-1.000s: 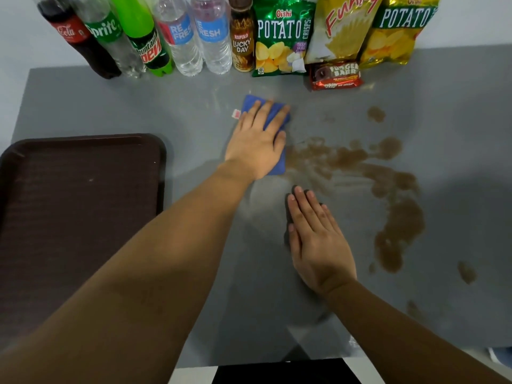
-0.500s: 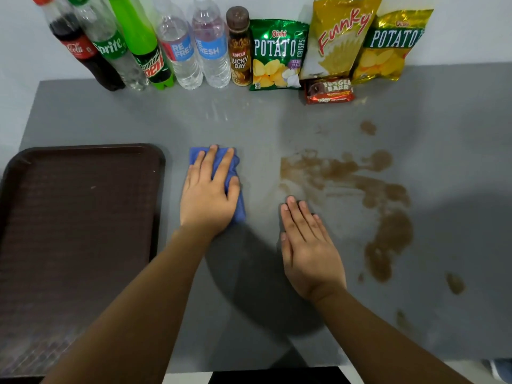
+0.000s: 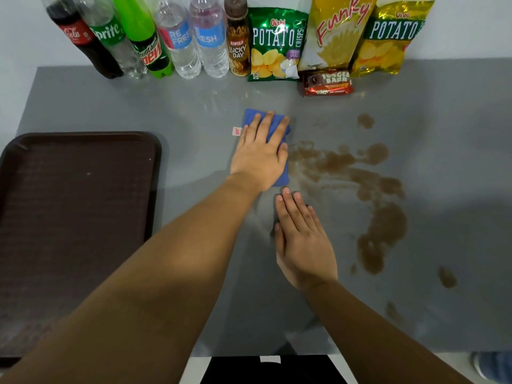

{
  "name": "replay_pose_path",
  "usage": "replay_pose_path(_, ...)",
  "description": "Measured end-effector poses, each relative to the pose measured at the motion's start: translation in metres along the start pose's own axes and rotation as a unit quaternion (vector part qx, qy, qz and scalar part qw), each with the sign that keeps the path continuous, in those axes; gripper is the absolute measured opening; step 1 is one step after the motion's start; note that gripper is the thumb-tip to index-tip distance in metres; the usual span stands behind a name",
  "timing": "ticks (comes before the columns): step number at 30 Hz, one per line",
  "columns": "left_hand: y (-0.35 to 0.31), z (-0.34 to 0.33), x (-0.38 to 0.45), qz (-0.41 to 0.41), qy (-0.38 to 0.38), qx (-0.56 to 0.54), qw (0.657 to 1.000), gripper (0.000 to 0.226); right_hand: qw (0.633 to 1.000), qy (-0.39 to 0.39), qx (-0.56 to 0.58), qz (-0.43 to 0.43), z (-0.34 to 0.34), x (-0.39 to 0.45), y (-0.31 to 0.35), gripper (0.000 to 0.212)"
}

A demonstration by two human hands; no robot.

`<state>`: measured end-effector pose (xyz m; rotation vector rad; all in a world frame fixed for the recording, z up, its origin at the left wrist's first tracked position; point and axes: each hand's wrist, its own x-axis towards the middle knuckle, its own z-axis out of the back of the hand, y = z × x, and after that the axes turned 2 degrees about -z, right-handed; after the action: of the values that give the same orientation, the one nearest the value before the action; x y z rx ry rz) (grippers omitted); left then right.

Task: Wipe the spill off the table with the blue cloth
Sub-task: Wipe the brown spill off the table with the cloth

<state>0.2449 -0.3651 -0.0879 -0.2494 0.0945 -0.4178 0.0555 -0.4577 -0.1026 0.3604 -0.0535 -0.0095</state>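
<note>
Cloth, blue and folded, lies pinned under the flat, open left hand at the spill's left edge, placed for wiping; the right hand, open and empty, braces on the surface nearer the person.

Sprite bottle; Mountain Dew bottle; Kopiko Lucky Day bottle; Funky bag; Oishi Potato Crisps bag.

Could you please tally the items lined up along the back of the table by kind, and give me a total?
Soda bottles: 3 (Coca-Cola, Sprite, Mountain Dew)
Water bottles: 2 (first, second)
Coffee bottles: 1 (Kopiko Lucky Day)
Chip bags: 3 (green Oishi, Funky, yellow Oishi)
Snack bars: 1 (red wrapper)
Total: 10
</note>
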Motion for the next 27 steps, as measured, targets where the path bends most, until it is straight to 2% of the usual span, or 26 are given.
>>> replay_pose_path(4,-0.001,0.002,-0.010,-0.009,0.005,-0.025,1.000,0.058,1.000,0.011,0.008,-0.005,0.005,0.000,0.002,0.054)
replay_pose_path(8,-0.002,0.004,-0.026,-0.004,0.004,-0.050,0.999,0.057,0.998,0.019,0.063,0.000,0.013,0.001,0.000,0.051)
replay_pose_path(12,0.009,0.013,-0.041,-0.003,-0.028,-0.099,0.995,0.056,0.995,-0.021,0.099,-0.012,0.022,0.003,0.003,0.041)
replay_pose_path(16,0.037,0.017,-0.073,0.098,-0.106,-0.109,0.984,0.054,0.988,-0.101,0.114,-0.034,0.032,0.024,0.016,0.038)
replay_pose_path(19,0.051,0.013,-0.093,0.144,-0.114,-0.087,0.979,0.054,0.987,-0.123,0.103,-0.009,0.034,0.059,0.032,0.034)
replay_pose_path(21,0.054,0.008,-0.100,0.157,-0.113,-0.074,0.978,0.055,0.992,-0.103,0.067,0.009,0.029,0.090,0.044,0.037)
replay_pose_path(25,0.057,0.000,-0.100,0.170,-0.106,-0.061,0.978,0.057,0.998,0.038,-0.004,-0.039,0.004,0.142,0.065,0.063)
replay_pose_path(27,0.057,0.000,-0.099,0.168,-0.109,-0.058,0.978,0.057,0.997,0.048,-0.027,-0.051,-0.008,0.156,0.061,0.067)
